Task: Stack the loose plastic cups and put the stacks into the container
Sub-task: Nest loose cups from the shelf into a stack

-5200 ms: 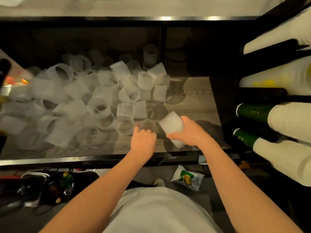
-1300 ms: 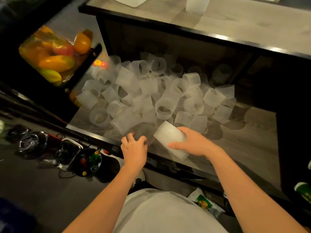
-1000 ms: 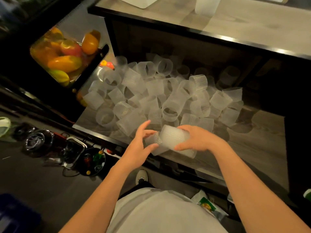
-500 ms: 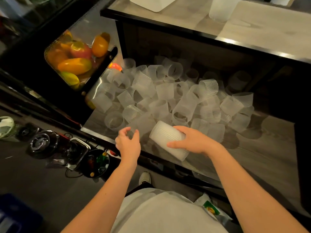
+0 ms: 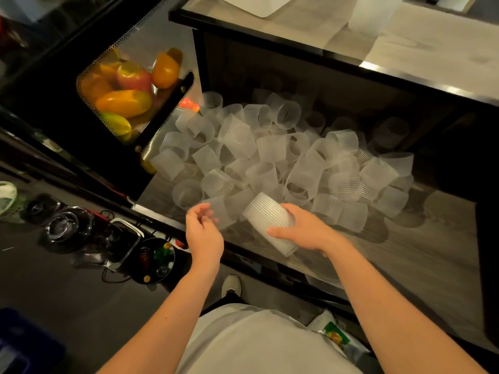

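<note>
A heap of loose frosted ribbed plastic cups (image 5: 270, 155) lies on the lower wooden shelf (image 5: 421, 255). My right hand (image 5: 306, 232) grips a tilted stack of cups (image 5: 266, 218) just above the shelf's front edge, open end pointing up-left. My left hand (image 5: 204, 230) hovers left of the stack, fingers curled and apart at the end of a loose cup (image 5: 224, 214) lying at the front of the heap; no firm grip shows. A white container (image 5: 256, 5) stands on the upper counter, cut off by the frame.
A tall frosted tub (image 5: 370, 14) stands on the upper counter (image 5: 405, 49). Fruit (image 5: 124, 93) sits behind a mesh panel at left. Blender parts (image 5: 64, 228) and jars (image 5: 159, 260) lie on the dark floor. A snack bag (image 5: 334, 337) lies near my shoe (image 5: 231, 284).
One second ago my left hand pushed a cup into the stack, then drew back open. It now sits lower beside another loose cup. The right hand keeps holding the stack.
</note>
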A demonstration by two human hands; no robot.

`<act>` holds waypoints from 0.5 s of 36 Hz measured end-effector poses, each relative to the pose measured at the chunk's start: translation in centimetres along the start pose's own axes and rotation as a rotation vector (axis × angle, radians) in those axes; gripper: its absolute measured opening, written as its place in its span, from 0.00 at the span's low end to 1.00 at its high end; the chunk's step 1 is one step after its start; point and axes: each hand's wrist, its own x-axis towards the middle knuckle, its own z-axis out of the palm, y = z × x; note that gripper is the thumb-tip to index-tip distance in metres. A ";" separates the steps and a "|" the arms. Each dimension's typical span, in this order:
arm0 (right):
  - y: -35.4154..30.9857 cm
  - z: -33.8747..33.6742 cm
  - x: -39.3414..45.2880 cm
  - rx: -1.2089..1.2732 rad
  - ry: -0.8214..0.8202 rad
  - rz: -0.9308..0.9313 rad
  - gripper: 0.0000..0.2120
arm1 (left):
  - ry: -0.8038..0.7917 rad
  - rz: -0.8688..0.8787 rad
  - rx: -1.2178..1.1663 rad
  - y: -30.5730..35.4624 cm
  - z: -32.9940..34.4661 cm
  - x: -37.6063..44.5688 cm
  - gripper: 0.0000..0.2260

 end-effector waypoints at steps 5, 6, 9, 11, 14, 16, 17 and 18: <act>0.0 0.4 0.5 -0.019 0.005 0.003 0.45 | -0.091 -0.139 -0.205 0.0 0.0 0.3 0.10; 0.0 0.5 0.5 -0.021 0.007 0.003 0.45 | -0.125 -0.148 -0.227 -0.2 0.0 0.3 0.14; 0.0 0.5 0.5 -0.009 0.012 -0.010 0.43 | -0.205 -0.142 -0.205 -0.6 -0.1 0.6 0.20; -0.1 0.3 0.2 0.000 0.014 -0.028 0.42 | -0.263 -0.205 -0.311 -0.3 0.1 0.7 0.11; 0.0 -0.2 -0.1 -0.015 -0.001 -0.067 0.40 | -0.345 -0.275 -0.320 -0.5 0.3 1.2 0.09; 0.1 -0.6 -0.4 -0.020 -0.040 -0.104 0.39 | -0.407 -0.256 -0.156 -0.8 0.3 1.5 0.16; 0.1 -0.8 -0.5 -0.012 -0.066 -0.126 0.38 | -0.426 -0.240 -0.071 -0.9 0.3 1.5 0.17; 0.1 -1.0 -0.7 -0.011 -0.091 -0.148 0.37 | -0.448 -0.204 0.008 -1.1 0.3 1.6 0.15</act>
